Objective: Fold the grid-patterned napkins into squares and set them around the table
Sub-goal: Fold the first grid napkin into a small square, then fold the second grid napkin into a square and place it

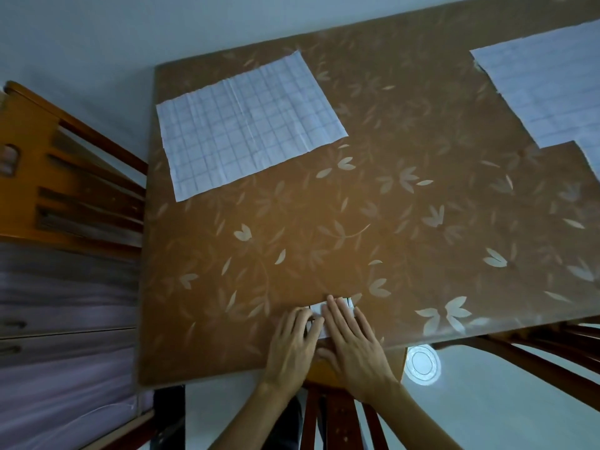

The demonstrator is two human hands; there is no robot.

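A small folded grid-patterned napkin (317, 309) lies near the table's front edge, mostly hidden under my hands. My right hand (352, 344) rests flat on it with fingers stretched out. My left hand (293, 344) presses on its left part with fingers curled. An unfolded grid napkin (248, 121) lies flat at the far left of the table. Another unfolded grid napkin (548, 82) lies at the far right, cut off by the frame edge.
The table (406, 222) has a brown cloth with a pale leaf print. A wooden chair (52, 164) stands at its left side, another chair (344, 417) below my hands, and a third chair (535, 355) at the right. A round white mark (421, 363) shows on the floor.
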